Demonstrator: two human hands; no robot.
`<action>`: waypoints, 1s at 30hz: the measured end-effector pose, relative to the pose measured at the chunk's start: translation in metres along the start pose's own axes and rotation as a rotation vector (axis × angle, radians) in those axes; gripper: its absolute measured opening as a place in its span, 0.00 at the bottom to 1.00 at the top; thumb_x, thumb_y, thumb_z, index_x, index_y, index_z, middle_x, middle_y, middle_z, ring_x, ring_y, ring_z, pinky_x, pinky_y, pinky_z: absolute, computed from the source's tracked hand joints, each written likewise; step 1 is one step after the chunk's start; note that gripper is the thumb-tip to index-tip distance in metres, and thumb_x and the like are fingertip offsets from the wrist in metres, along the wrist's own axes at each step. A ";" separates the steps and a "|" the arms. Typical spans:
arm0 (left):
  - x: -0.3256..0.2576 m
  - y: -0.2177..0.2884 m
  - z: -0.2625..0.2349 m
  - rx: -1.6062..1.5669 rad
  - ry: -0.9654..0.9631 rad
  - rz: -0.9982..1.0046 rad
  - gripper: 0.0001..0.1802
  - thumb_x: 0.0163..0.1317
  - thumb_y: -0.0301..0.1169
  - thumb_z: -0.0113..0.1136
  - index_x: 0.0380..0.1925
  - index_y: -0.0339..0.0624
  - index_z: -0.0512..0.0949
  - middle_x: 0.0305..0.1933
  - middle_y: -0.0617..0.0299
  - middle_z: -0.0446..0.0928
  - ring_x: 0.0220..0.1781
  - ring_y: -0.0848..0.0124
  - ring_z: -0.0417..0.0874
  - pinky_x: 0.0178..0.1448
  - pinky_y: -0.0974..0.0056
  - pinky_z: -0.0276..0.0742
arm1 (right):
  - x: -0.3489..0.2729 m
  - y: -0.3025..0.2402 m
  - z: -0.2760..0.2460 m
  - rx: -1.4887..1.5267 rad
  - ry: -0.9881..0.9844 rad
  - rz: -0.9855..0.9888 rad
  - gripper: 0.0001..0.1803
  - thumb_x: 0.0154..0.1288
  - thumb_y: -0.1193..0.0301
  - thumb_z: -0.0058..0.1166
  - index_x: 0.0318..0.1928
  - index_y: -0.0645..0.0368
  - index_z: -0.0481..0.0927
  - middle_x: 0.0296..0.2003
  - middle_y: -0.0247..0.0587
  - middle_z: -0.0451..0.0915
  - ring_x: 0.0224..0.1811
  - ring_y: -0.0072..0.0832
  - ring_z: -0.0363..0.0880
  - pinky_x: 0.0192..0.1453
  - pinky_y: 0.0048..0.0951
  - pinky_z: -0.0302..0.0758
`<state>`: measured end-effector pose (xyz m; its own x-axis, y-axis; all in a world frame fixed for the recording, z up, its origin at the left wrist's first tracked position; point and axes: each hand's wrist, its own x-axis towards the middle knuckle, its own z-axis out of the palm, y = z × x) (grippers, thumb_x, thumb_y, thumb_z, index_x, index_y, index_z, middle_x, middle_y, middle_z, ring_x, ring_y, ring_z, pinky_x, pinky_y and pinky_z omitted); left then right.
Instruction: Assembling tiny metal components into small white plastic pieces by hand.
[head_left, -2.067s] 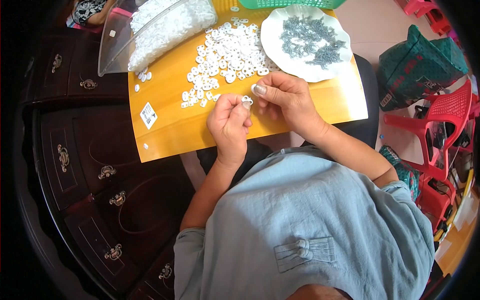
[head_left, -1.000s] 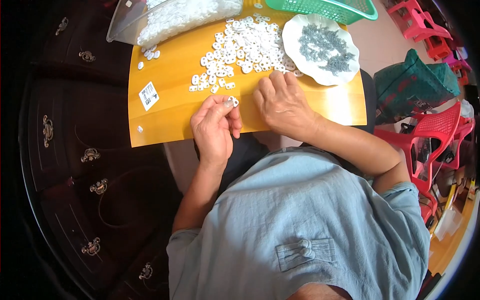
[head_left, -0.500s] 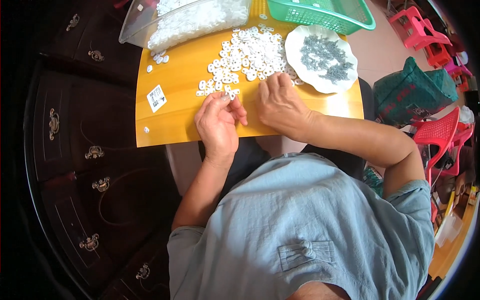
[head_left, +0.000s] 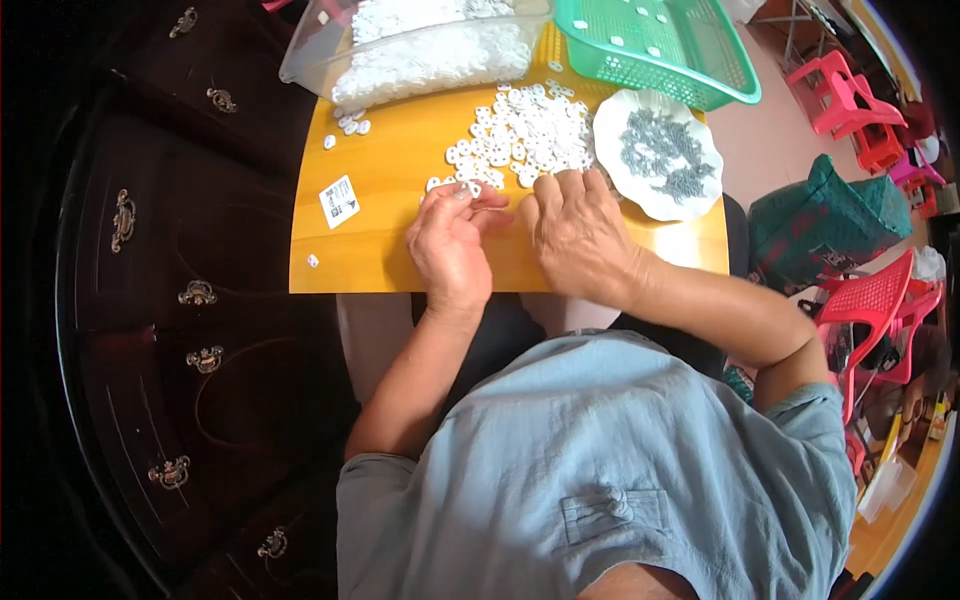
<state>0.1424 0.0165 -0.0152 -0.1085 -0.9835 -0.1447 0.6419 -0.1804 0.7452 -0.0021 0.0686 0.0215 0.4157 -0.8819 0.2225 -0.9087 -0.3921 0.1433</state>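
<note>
Pinching one white piece (head_left: 475, 188), left hand (head_left: 449, 248), one plate (head_left: 609, 145), one basket (head_left: 650, 79)

- Your left hand (head_left: 450, 245) pinches a small white holed piece (head_left: 474, 188).
- Your right hand (head_left: 583, 232) curls beside a loose pile of flat white pieces (head_left: 540, 130).
- A white scalloped plate (head_left: 609, 152) of small grey pieces (head_left: 686, 183) sits to your right.

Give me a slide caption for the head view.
Left hand pinching a small white piece; right hand near a white pile.
</note>
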 end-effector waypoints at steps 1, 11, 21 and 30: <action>0.004 -0.001 0.002 -0.008 -0.028 -0.023 0.10 0.62 0.29 0.52 0.38 0.33 0.74 0.35 0.50 0.79 0.39 0.59 0.83 0.47 0.57 0.80 | 0.002 -0.005 -0.004 0.076 0.099 0.020 0.12 0.50 0.69 0.52 0.34 0.63 0.75 0.35 0.46 0.71 0.37 0.41 0.71 0.41 0.40 0.64; 0.039 -0.001 0.021 -0.340 -0.201 -0.344 0.11 0.65 0.35 0.52 0.36 0.37 0.74 0.43 0.53 0.79 0.56 0.53 0.79 0.65 0.51 0.73 | 0.006 -0.015 0.013 0.993 0.400 0.267 0.09 0.52 0.80 0.62 0.36 0.60 0.80 0.32 0.38 0.78 0.36 0.31 0.79 0.41 0.32 0.74; 0.025 -0.017 0.023 -0.262 -0.138 -0.348 0.10 0.63 0.33 0.52 0.36 0.36 0.72 0.39 0.53 0.76 0.49 0.55 0.79 0.57 0.55 0.75 | -0.006 -0.010 0.026 1.188 0.432 0.453 0.07 0.56 0.78 0.63 0.36 0.62 0.80 0.36 0.38 0.79 0.40 0.29 0.79 0.47 0.27 0.74; 0.010 -0.020 0.028 -0.215 -0.123 -0.457 0.13 0.64 0.36 0.51 0.35 0.35 0.73 0.36 0.52 0.77 0.45 0.58 0.79 0.58 0.56 0.73 | -0.014 0.006 0.014 0.337 0.358 -0.077 0.11 0.46 0.70 0.56 0.33 0.61 0.78 0.33 0.41 0.75 0.37 0.37 0.77 0.41 0.37 0.75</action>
<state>0.1073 0.0095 -0.0134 -0.4943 -0.8016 -0.3364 0.6483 -0.5977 0.4716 -0.0138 0.0751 0.0054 0.4157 -0.7248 0.5494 -0.8125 -0.5674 -0.1338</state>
